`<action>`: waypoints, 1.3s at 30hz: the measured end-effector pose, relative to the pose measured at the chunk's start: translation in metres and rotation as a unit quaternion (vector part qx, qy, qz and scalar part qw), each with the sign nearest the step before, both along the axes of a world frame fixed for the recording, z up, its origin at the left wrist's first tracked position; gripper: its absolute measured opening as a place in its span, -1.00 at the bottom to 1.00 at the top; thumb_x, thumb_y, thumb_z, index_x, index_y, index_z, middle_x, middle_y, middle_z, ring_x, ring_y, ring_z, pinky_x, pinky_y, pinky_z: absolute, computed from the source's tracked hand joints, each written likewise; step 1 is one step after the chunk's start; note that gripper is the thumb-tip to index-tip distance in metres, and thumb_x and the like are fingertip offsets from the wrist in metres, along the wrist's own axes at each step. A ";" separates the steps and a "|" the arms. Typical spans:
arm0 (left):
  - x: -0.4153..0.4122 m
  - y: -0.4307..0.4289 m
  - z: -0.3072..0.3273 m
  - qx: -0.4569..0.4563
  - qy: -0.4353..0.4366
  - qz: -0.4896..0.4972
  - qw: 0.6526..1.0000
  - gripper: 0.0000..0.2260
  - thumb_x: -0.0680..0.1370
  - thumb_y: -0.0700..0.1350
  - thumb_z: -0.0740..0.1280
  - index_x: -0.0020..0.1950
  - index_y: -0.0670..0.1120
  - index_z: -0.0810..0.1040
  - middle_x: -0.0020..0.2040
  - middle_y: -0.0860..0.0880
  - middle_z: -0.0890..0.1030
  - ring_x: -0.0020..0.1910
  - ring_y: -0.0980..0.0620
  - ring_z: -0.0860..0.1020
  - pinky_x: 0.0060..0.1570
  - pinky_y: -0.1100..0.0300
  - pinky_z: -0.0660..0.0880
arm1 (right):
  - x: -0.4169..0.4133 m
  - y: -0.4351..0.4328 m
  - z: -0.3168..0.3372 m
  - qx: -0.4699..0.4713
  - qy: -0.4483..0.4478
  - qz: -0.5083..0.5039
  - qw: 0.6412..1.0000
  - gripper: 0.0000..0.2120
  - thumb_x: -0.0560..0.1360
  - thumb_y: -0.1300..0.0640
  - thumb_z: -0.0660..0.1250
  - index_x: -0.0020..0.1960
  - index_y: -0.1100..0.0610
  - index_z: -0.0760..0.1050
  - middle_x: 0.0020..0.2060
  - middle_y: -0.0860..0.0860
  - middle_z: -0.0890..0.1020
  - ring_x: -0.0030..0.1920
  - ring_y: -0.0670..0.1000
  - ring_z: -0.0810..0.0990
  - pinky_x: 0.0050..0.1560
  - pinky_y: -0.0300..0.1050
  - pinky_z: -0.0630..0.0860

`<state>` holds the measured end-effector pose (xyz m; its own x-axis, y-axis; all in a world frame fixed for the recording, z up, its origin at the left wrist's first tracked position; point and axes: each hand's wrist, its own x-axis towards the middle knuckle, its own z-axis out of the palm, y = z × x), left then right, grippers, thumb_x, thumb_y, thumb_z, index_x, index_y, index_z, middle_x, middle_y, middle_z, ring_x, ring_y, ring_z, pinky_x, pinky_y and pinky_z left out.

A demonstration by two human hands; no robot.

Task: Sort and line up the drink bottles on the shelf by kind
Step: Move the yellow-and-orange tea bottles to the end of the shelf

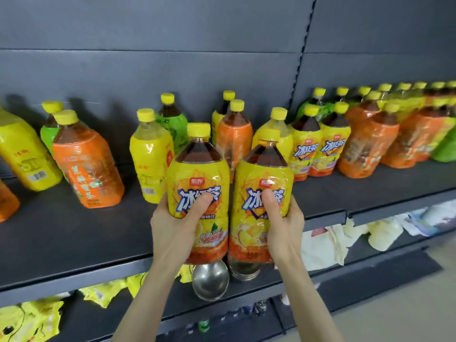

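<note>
While I hold two yellow iced-tea bottles side by side in front of the shelf (74, 238), my left hand (177, 225) curls round the left bottle (197, 174) and my right hand (283, 218) round the right bottle (264, 174), thumbs pressed on the labels. Both bottles are upright, nearly touching each other and clear of the board. Their kind already stands as a matching pair (304, 151) just to the right. The sound move, as I judge it, is to carry both that way and set them down in front of the pair, labels forward and bases flat. An orange-labelled bottle (234, 134) and a lemon-yellow bottle (151, 156) stand close behind my load, with a green bottle (172, 124) farther back; a careless swing could topple them. A steel bowl (209, 280) sits on the lower level beneath.
</note>
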<state>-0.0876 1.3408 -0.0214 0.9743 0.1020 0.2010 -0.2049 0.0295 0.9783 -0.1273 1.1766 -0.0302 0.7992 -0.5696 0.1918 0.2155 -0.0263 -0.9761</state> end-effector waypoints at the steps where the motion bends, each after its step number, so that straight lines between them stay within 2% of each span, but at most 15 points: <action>1: -0.005 -0.016 0.001 -0.004 0.000 -0.012 1.000 -0.52 0.18 0.31 0.51 -0.03 0.10 0.56 -0.18 0.24 0.67 -0.20 0.23 0.64 -0.32 0.39 0.51 | -0.008 -0.015 0.001 -0.002 0.008 -0.012 1.000 -0.42 0.20 -0.42 0.36 0.01 -0.03 0.56 -0.12 -0.07 0.71 -0.08 -0.05 0.68 -0.02 0.04 0.61; 5: -0.031 -0.088 -0.002 -0.017 0.015 -0.047 0.999 -0.49 0.10 0.32 0.43 -0.08 0.08 0.56 -0.20 0.21 0.68 -0.24 0.20 0.65 -0.34 0.36 0.52 | -0.046 -0.084 -0.002 -0.007 0.035 -0.036 0.999 -0.41 0.17 -0.42 0.36 0.01 -0.02 0.56 -0.13 -0.06 0.71 -0.09 -0.03 0.69 0.00 0.12 0.61; 9: -0.062 -0.170 -0.012 -0.036 0.045 -0.065 0.996 -0.44 0.09 0.35 0.52 -0.06 0.06 0.57 -0.19 0.17 0.69 -0.22 0.15 0.66 -0.25 0.22 0.54 | -0.085 -0.165 -0.001 -0.029 0.047 -0.041 0.998 -0.39 0.20 -0.41 0.37 0.03 0.01 0.56 -0.12 -0.04 0.71 -0.10 -0.02 0.69 -0.02 0.13 0.62; 12: -0.084 -0.228 -0.018 -0.036 0.053 -0.076 0.995 -0.46 0.13 0.36 0.48 -0.05 0.07 0.57 -0.20 0.20 0.68 -0.23 0.18 0.66 -0.29 0.30 0.52 | -0.109 -0.221 -0.001 -0.023 0.045 -0.048 0.998 -0.45 0.22 -0.39 0.38 0.02 -0.02 0.58 -0.11 -0.04 0.72 -0.09 0.00 0.70 -0.03 0.10 0.62; 15: -0.100 -0.274 -0.018 -0.032 0.058 -0.084 0.994 -0.47 0.13 0.39 0.48 -0.06 0.09 0.56 -0.20 0.21 0.68 -0.22 0.19 0.65 -0.31 0.34 0.51 | -0.126 -0.266 -0.003 -0.010 0.043 -0.056 0.997 -0.46 0.23 -0.38 0.37 0.01 -0.01 0.58 -0.14 -0.06 0.72 -0.12 -0.02 0.70 -0.11 0.00 0.63; 18: -0.102 -0.316 -0.013 -0.029 0.052 -0.095 0.994 -0.52 0.14 0.34 0.43 -0.07 0.09 0.57 -0.20 0.19 0.68 -0.22 0.18 0.66 -0.30 0.31 0.51 | -0.134 -0.307 -0.001 -0.013 0.040 -0.069 0.997 -0.46 0.22 -0.39 0.36 -0.01 -0.02 0.58 -0.17 -0.09 0.72 -0.16 -0.06 0.70 -0.26 -0.22 0.60; 22: -0.090 -0.372 0.000 -0.022 0.031 -0.113 0.993 -0.53 0.17 0.33 0.50 -0.07 0.10 0.58 -0.21 0.21 0.68 -0.23 0.22 0.65 -0.35 0.41 0.50 | -0.130 -0.362 0.004 -0.010 0.039 -0.088 0.995 -0.40 0.22 -0.38 0.35 0.01 0.06 0.59 -0.15 -0.02 0.72 -0.14 -0.01 0.70 -0.10 0.00 0.62; 24: -0.080 -0.402 0.003 -0.019 0.026 -0.121 0.992 -0.58 0.21 0.29 0.50 -0.06 0.10 0.59 -0.20 0.22 0.68 -0.21 0.22 0.65 -0.31 0.38 0.51 | -0.125 -0.391 0.007 -0.008 0.036 -0.099 0.994 -0.39 0.21 -0.39 0.35 0.02 0.06 0.58 -0.13 0.00 0.72 -0.12 0.01 0.70 -0.04 0.06 0.62; 27: -0.065 -0.451 0.005 -0.024 0.021 -0.140 0.990 -0.58 0.21 0.29 0.47 -0.05 0.11 0.60 -0.16 0.21 0.69 -0.18 0.20 0.66 -0.20 0.24 0.55 | -0.114 -0.437 0.011 -0.009 0.028 -0.116 0.993 -0.38 0.19 -0.41 0.35 0.03 0.04 0.58 -0.13 -0.02 0.72 -0.12 0.00 0.70 -0.07 0.02 0.61; 30: -0.046 -0.503 0.006 -0.021 0.005 -0.163 0.986 -0.59 0.15 0.34 0.44 -0.09 0.20 0.62 -0.17 0.22 0.68 -0.19 0.21 0.66 -0.25 0.30 0.54 | -0.097 -0.486 0.014 -0.021 0.021 -0.133 0.991 -0.34 0.18 -0.41 0.34 0.02 0.09 0.58 -0.15 0.00 0.72 -0.14 0.01 0.70 -0.14 -0.05 0.60; 34: -0.018 -0.574 0.011 -0.018 -0.006 -0.175 0.984 -0.45 0.13 0.40 0.41 -0.03 0.10 0.60 -0.16 0.20 0.69 -0.19 0.20 0.66 -0.21 0.24 0.54 | -0.074 -0.555 0.021 -0.028 0.030 -0.149 0.988 -0.33 0.17 -0.41 0.33 0.03 0.08 0.57 -0.14 0.00 0.72 -0.13 0.01 0.70 -0.08 0.01 0.62; 39: 0.006 -0.660 0.017 -0.017 -0.018 -0.204 0.979 -0.49 0.15 0.40 0.41 -0.05 0.12 0.61 -0.16 0.22 0.68 -0.18 0.21 0.65 -0.25 0.34 0.56 | -0.055 -0.636 0.025 -0.025 0.021 -0.185 0.982 -0.34 0.18 -0.41 0.33 0.03 0.08 0.58 -0.12 0.00 0.71 -0.11 0.02 0.69 -0.05 0.04 0.62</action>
